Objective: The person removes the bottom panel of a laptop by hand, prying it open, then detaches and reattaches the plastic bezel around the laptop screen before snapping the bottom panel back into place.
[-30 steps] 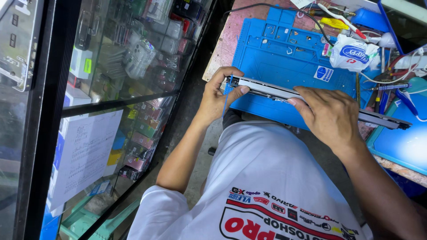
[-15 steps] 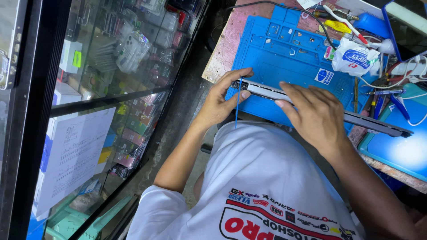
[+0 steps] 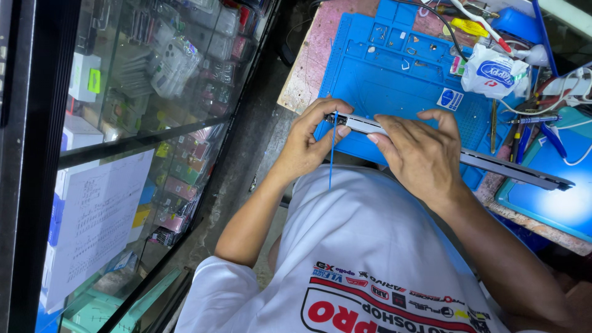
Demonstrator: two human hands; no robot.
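Edgewise, the thin device spans between both hands, gripped.

The long thin panel looks like grey metal with a dull sheen. The blue mat under it seems matt rubber, a little dusty. The bench edge is rough and worn pink. The cabinet glass is glossy; the shirt is smooth white cloth.
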